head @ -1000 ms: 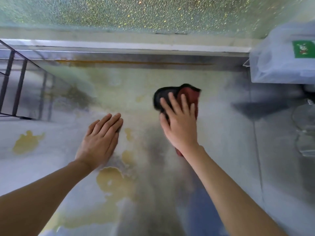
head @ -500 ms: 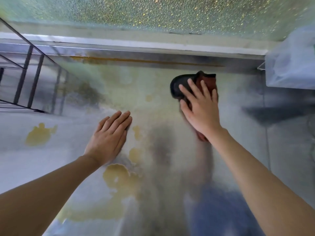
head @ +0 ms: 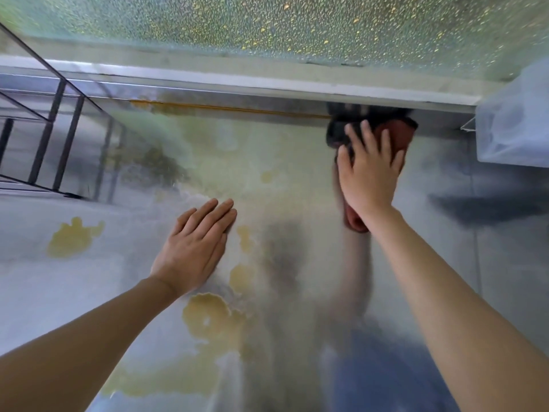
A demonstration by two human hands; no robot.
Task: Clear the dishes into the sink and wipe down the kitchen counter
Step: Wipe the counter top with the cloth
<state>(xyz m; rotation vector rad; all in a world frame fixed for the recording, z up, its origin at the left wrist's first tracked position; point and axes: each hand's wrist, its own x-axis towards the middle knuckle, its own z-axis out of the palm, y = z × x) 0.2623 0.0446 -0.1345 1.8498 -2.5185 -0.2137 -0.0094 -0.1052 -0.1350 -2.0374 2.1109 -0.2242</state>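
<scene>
The shiny steel counter fills the view, with yellowish stains near the middle and left. A dark red and black cloth lies at the counter's back edge, right of centre. My right hand presses flat on it with fingers spread, covering its middle; a red end sticks out below my wrist. To the left of centre, my left hand rests palm down on the bare counter, fingers together, holding nothing. No dishes or sink are visible.
A black wire rack stands at the left edge. A translucent plastic box sits at the back right. A raised ledge and speckled glass wall close off the back. Yellow stains mark the left counter.
My right hand has pushed the cloth away from me and to the right, up to the counter's back edge. My left hand has stayed flat in the same place.
</scene>
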